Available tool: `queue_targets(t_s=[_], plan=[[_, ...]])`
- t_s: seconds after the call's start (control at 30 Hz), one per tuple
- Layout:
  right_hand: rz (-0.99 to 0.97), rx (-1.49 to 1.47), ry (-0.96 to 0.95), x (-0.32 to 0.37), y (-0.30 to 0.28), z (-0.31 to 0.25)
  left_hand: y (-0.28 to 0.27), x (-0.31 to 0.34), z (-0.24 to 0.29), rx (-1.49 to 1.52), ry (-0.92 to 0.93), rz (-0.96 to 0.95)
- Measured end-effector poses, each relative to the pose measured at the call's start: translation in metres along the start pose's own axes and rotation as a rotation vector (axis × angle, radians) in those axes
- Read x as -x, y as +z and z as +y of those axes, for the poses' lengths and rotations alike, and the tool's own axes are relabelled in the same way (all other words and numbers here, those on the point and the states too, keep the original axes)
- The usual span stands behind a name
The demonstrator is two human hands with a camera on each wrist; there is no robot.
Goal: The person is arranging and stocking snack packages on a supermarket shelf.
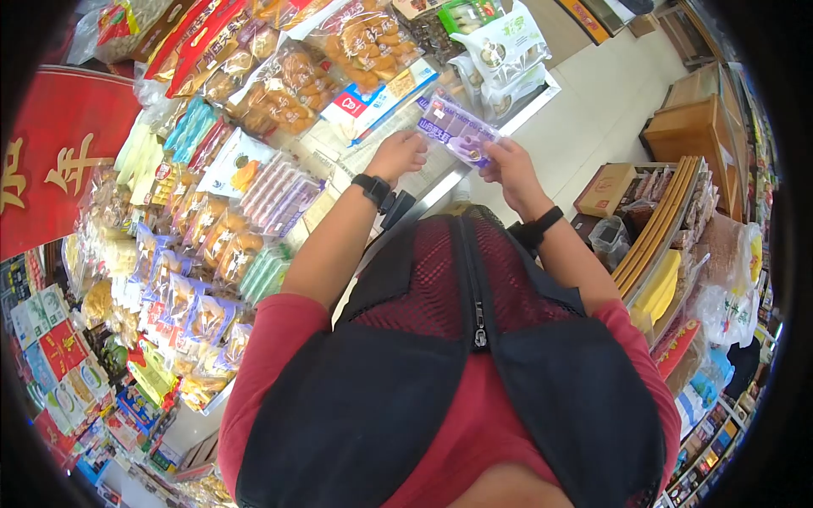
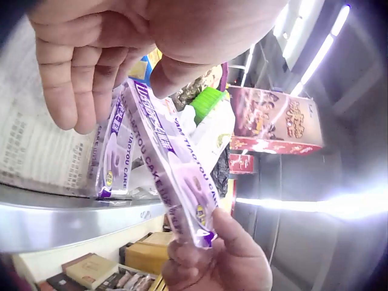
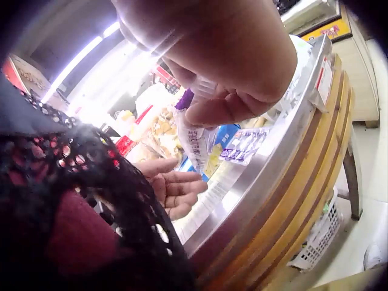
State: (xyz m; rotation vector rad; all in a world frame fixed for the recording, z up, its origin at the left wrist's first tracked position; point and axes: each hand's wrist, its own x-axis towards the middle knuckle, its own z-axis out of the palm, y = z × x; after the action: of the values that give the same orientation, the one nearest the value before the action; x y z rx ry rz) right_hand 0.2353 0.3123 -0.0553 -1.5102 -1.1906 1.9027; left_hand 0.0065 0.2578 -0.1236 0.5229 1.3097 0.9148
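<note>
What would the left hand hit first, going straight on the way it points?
Probably the purple packet held by the right hand; depth from the left hand is hard to judge.

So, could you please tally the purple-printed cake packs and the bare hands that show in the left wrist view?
Purple-printed cake packs: 2 (held pack, lying pack)
Bare hands: 2 (left hand, right hand)
Total: 4
</note>
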Motion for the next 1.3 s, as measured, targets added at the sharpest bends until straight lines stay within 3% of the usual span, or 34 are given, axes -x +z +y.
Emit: queue_targets(t_s=[0.2, 0.37, 0.43, 0.53, 0.73, 0.8, 1.23, 1.3], plan=[[-0.029, -0.154, 0.052, -0.035, 0.004, 0.005, 0.002, -0.042, 0.006, 0.219, -0.022, 0.045], [-0.006, -0.138, 0.195, -0.046, -0.005, 0.001, 0.003, -0.050, 0.014, 0.135, -0.005, 0.054], [-0.010, 0.076, 0.144, -0.034, -0.013, -0.016, 0.005, -0.053, 0.013, 0.109, 0.002, 0.048], [0.052, 0.183, 0.093, -0.023, -0.029, -0.019, 0.007, -0.058, 0.005, 0.151, -0.034, 0.096], [0.009, 0.260, 0.135, -0.012, -0.033, -0.005, 0.013, -0.068, 0.005, 0.052, -0.109, 0.099], [-0.018, 0.325, 0.062, -0.010, -0.029, -0.004, 0.015, -0.072, 0.007, -0.003, -0.132, 0.095], [-0.056, 0.323, 0.007, 0.006, -0.028, 0.004, 0.016, -0.076, 0.002, 0.034, -0.124, 0.064], [-0.074, 0.330, 0.003, 0.008, -0.029, 0.006, 0.010, -0.047, 0.006, -0.153, -0.015, 0.080]])
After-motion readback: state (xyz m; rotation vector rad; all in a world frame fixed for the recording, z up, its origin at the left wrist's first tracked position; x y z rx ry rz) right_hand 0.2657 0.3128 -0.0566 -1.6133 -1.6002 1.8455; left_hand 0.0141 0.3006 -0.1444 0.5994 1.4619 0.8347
